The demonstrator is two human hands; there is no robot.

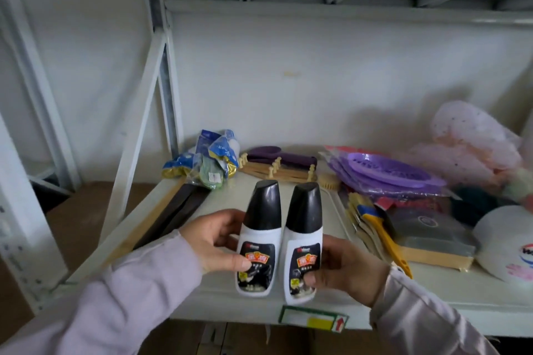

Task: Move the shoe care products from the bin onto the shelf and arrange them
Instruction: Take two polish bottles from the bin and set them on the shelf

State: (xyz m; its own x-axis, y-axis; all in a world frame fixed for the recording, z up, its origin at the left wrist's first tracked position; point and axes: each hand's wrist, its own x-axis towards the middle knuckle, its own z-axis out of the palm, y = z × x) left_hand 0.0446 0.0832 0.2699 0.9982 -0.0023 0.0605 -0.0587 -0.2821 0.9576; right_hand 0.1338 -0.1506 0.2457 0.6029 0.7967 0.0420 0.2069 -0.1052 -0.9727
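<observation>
Two white shoe polish bottles with black caps and black labels stand side by side over the front of the white shelf (317,210). My left hand (215,242) grips the left bottle (261,239) from its left side, thumb on the label. My right hand (343,271) grips the right bottle (304,245) from its right side. The bottles are upright and nearly touch each other. Whether their bases rest on the shelf I cannot tell. The bin is out of view.
Blue packets (207,161) lie at the back left, next to purple shoehorns and wooden pieces (277,166). Purple plastic items (395,173), yellow-handled brushes (383,228), a sponge block (435,239) and a white round object (507,242) crowd the right. Dark strips (173,213) lie at the left edge.
</observation>
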